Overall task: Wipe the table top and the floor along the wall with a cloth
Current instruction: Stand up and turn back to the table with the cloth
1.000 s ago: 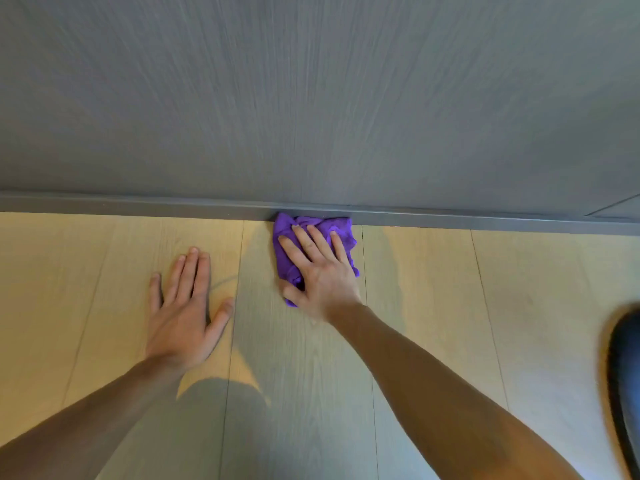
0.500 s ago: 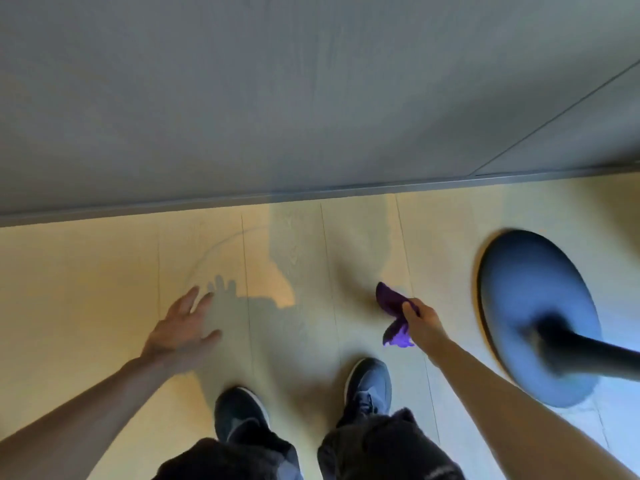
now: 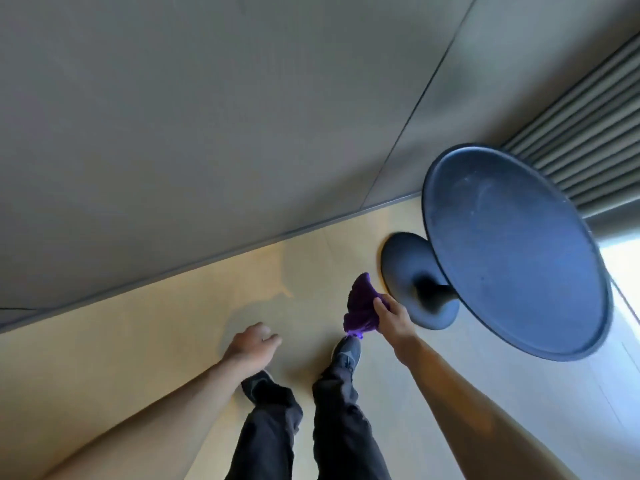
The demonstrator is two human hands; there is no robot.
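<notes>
A grey panelled wall (image 3: 207, 116) fills the upper left and centre of the frame, with a thin seam running diagonally through it and a grey baseboard (image 3: 207, 261) along its foot. Below it, a pale wood-look floor (image 3: 121, 341) stretches across the lower half. In the upper right corner hangs a ribbed grey curtain (image 3: 588, 116). A round dark blue table top (image 3: 512, 254) sits at the right, tilted by the wide lens, on a short dark stem rising from a round pedestal base (image 3: 408, 268) that stands on the floor.

At bottom centre are 2 legs in dark trousers (image 3: 332, 427) and 2 dark sneakers (image 3: 346, 351), seen from above. 2 bare forearms reach in from the lower corners.

The right hand (image 3: 391, 317), right of centre, is closed around a bunched purple cloth (image 3: 360, 303), which hangs in the air above the floor, just left of the pedestal base and below the table top. The left hand (image 3: 252, 344), at centre, is empty, fingers loosely curled, not touching anything.
</notes>
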